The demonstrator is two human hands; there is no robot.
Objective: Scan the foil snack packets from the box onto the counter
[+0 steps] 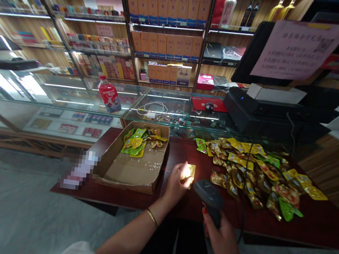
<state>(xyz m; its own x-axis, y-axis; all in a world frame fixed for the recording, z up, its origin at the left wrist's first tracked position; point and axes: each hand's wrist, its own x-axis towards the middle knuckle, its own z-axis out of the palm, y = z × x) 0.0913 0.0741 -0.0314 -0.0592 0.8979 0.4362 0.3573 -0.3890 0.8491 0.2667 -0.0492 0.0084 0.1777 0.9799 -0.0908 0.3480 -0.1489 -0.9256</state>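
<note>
My left hand (177, 182) is closed on a small yellow snack packet (192, 176), just above the dark red table. Bright light falls on that packet. In my right hand (219, 233) is a dark grey barcode scanner (210, 197), its head tilted toward the packet. On the left stands a shallow cardboard box (132, 174) with several green, yellow and gold packets (136, 142) at its far end. A large spread of gold, yellow and green packets (257, 172) covers the table's right side.
A black cable (247, 174) runs down across the packets. Behind the table (179, 149) is a glass counter (170, 121) with a red-labelled bottle (109, 94), a white cable (150, 114), a mouse (209, 106) and a monitor (247, 56). Stocked shelves (166, 28) line the wall.
</note>
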